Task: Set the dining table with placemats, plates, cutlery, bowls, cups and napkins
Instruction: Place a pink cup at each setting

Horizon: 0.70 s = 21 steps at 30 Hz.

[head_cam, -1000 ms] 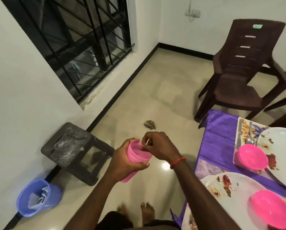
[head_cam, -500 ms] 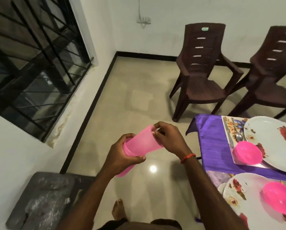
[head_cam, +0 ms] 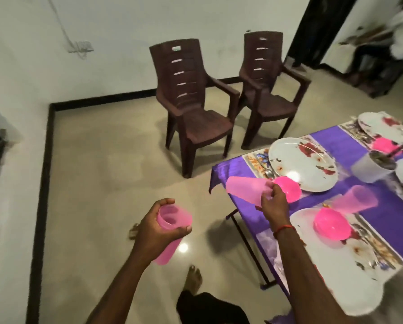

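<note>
1. Cream floor tiles and a white wall with black skirting fill the left side.
2. Our left hand (head_cam: 156, 230) wraps round a nest of pink cups (head_cam: 172, 218), mouth up, over the floor and well apart from the table. We cannot tell how many are nested.
3. Two brown plastic armchairs (head_cam: 191, 108) stand behind. The left one has a small sticker (head_cam: 176, 48) on its backrest, too blurred to read, and we see no other writing.
4. Our right hand (head_cam: 274, 204) pinches a single pink cup (head_cam: 242, 188) by one end. The cup is tipped on its side over the table's left edge, just beside a pink bowl (head_cam: 287, 188) that touches a floral plate (head_cam: 312, 167).
5. We judge these cups light, thin-walled, smooth and slightly springy. We would hold one round the wall near the rim, without squeezing, and set it down flat, since an empty cup tips easily on cloth.
6. Farther right, a placed pink cup (head_cam: 357, 202) rests on the purple tablecloth (head_cam: 329, 141), near the front setting.
</note>
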Available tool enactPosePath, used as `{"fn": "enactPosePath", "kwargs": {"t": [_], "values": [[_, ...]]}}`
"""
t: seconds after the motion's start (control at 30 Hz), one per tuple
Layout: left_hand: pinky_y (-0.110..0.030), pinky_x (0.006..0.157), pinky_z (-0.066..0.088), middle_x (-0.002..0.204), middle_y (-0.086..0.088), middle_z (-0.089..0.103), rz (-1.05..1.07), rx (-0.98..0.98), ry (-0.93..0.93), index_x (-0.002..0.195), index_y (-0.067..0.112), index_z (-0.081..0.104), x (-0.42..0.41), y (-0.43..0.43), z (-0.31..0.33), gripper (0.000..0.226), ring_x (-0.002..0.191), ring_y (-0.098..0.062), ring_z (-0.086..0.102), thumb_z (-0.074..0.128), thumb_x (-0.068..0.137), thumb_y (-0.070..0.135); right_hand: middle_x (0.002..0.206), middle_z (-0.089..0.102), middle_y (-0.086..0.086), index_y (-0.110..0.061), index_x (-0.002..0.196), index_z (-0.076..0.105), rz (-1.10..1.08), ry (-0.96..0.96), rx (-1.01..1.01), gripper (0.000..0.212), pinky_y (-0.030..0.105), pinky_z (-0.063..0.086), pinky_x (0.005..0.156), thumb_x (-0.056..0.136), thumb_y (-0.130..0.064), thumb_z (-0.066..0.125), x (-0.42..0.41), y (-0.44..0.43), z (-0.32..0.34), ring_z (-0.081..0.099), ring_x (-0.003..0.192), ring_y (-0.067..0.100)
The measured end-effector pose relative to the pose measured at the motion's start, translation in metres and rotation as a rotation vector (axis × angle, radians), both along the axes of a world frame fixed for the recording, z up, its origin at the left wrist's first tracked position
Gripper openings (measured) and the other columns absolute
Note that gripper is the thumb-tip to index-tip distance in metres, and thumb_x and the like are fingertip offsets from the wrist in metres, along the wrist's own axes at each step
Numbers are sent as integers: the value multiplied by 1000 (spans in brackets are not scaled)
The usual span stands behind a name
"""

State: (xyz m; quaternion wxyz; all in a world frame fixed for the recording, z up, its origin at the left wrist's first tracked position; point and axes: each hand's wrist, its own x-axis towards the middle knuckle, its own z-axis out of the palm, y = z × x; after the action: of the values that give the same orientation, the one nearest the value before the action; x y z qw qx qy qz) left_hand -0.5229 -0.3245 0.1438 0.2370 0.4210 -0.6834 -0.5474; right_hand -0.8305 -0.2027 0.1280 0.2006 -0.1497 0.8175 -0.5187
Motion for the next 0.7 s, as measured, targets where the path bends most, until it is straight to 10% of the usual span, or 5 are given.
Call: {"fn": "enactPosePath", "kwargs": {"t": [0.2, 0.43, 0.7], "values": [[-33, 91, 56, 120, 17, 66, -150, -5, -40, 124, 37, 59, -66, -58, 1, 106, 107, -7, 66, 86, 31, 79, 108, 57, 14, -11, 155, 27, -95, -149, 282, 81, 55, 60, 69, 87, 5, 66, -58, 2, -41, 62, 75, 31], [-37, 93, 56, 124, 10, 66, -289, -17, -77, 126, 37, 58, -140, -118, -2, 110, 111, -14, 65, 83, 30, 84, 102, 71, 23, 4, 110, 66, -200, -107, 437, 25, 31, 50, 62, 88, -7, 66, -89, -2, -59, 65, 78, 31], [-17, 81, 50, 114, 29, 63, -395, 14, -97, 123, 36, 60, -209, -141, -10, 94, 103, 5, 61, 90, 37, 63, 81, 73, 15, -7, 88, 75, -333, -135, 375, 16, 33, 59, 58, 76, 1, 71, -122, 11, -59, 71, 70, 29]]}}
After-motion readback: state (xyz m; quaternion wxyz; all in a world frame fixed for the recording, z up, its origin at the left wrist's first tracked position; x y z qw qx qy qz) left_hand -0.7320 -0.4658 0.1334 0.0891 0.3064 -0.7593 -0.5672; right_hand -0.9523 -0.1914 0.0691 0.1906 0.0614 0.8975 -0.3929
